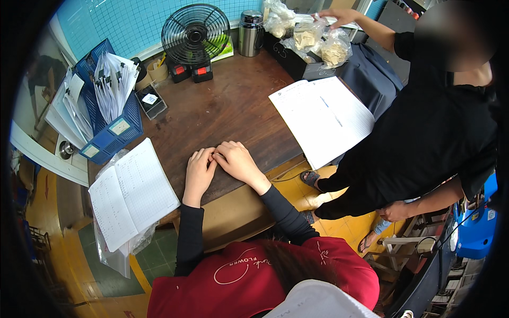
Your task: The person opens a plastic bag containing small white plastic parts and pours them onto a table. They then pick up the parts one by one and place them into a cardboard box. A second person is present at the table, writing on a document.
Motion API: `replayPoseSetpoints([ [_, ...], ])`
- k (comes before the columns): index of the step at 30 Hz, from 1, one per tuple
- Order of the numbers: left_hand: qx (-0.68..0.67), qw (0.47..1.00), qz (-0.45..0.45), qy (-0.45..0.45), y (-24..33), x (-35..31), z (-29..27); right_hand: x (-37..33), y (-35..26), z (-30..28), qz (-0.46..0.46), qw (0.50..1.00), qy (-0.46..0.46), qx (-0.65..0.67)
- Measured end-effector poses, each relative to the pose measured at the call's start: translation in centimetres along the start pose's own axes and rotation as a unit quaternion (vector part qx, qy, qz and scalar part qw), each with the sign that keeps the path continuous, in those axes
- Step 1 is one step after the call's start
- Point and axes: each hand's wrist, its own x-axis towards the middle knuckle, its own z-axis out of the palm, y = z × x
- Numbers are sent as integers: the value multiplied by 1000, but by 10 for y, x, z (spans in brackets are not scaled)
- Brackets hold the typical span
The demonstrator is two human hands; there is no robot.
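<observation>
My left hand (199, 172) rests palm down near the front edge of the brown wooden table (238, 100), its fingers loosely bent. Beside it lies my right hand (238, 161), also palm down, with fingers apart and its thumb side meeting my left hand. No held object shows in either one. To the left of my hands is a gridded notebook (151, 180) with handwriting, lying open on clear plastic. Over at the right, another open notebook (307, 116) has a pen (331, 110) across its pages.
A person in black stands at the right, one hand (339, 17) at plastic bags (335, 50) in a black box (289, 58). Along the back stand a black fan (196, 34) and a steel flask (251, 34). A blue file rack (124, 130) holds clipped papers at the left.
</observation>
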Motion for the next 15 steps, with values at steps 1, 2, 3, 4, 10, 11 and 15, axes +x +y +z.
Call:
replayPoseSetpoints([
  [1,0,1000,0,1,1,0,0,0,0,0,0,1000,1,0],
  [2,-1,1000,-1,1,1,0,-1,0,0,0,0,1000,0,0],
  [3,0,1000,0,3,1,0,-1,0,0,0,-2,1000,1,-1],
  [4,1,1000,0,4,1,0,-1,0,0,0,-3,1000,3,-2],
  [10,-2,1000,1,4,1,0,0,0,0,0,-4,1000,4,-2],
  [11,-3,1000,0,4,1,0,0,0,0,0,-3,1000,4,-2],
  [15,-2,1000,-5,-1,2,0,-1,0,0,1,-5,1000,7,-1],
])
